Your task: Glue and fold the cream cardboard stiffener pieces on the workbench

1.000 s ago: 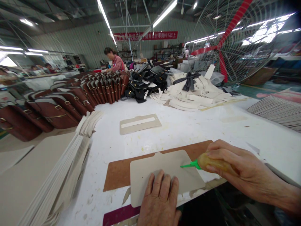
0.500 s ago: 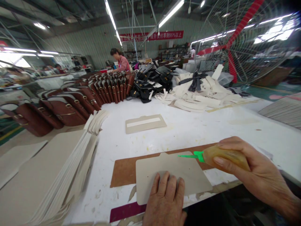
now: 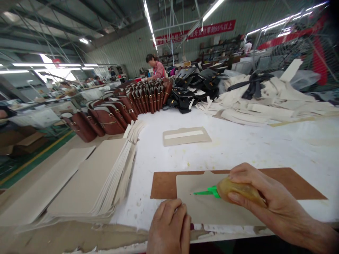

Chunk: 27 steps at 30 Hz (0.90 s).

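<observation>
My right hand (image 3: 254, 197) squeezes a yellowish glue bottle (image 3: 238, 192) with a green nozzle, tilted so that its tip points left, over the beige panel (image 3: 225, 213) or touching it. The panel has a small tab on its top edge and lies across a longer brown leather strip (image 3: 291, 181). At the panel's lower left corner is my left hand (image 3: 169, 225), its fingers bent and close together on the edge; the thumb is hidden. Farther up the table lies another beige panel (image 3: 186, 139) with a pale strip along it.
Stacked beige sheets (image 3: 90, 180) lie to the left. Brown leather bags (image 3: 108, 120) stand in rows behind them. Black bag pieces (image 3: 196, 84) and off-white strips (image 3: 278, 102) are heaped at the back. A person (image 3: 158, 68) in a pink top stands beyond; a large fan (image 3: 317, 53) is at right.
The glue bottle's nozzle has moved from the panel's top right toward its left side. My left hand has shifted from lying flat on the panel to its lower left corner. The view has turned left.
</observation>
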{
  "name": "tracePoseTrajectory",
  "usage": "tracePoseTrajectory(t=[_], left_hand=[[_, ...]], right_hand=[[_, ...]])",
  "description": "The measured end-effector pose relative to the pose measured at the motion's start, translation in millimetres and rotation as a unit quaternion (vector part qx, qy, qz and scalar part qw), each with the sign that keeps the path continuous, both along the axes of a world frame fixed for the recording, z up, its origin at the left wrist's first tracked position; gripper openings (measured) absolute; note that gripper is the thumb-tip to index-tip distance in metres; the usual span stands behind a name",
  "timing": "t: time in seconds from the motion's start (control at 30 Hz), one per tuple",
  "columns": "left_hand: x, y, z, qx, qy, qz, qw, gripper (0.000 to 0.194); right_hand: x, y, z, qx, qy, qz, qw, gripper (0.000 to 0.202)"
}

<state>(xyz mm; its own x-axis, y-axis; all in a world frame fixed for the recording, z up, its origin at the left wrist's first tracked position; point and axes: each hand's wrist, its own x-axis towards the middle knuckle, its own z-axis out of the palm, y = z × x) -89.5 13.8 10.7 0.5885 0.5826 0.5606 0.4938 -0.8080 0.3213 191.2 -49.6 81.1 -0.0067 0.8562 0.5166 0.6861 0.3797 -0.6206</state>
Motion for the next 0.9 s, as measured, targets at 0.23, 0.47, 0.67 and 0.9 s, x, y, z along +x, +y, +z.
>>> tracePoseTrajectory(t=[0.23, 0.47, 0.67, 0.9], left_hand=[[9, -3, -3.5, -0.002, -0.007, 0.012, 1.0, 0.021], [8, -1, -3.7, 0.006, -0.008, 0.005, 1.0, 0.018], [6, 3, -3.6, 0.015, 0.008, -0.016, 1.0, 0.021], [6, 3, 0.6, 0.008, 0.008, -0.021, 1.0, 0.018]], right_hand=[[-5, 7, 4.8, -0.025, -0.029, 0.027, 0.999, 0.008], [-9, 15, 6.1, -0.025, -0.064, 0.078, 0.995, 0.011], [-18, 25, 11.4, 0.013, -0.121, 0.108, 0.987, 0.006], [-11, 24, 9.9, 0.02, -0.141, 0.09, 0.986, 0.007]])
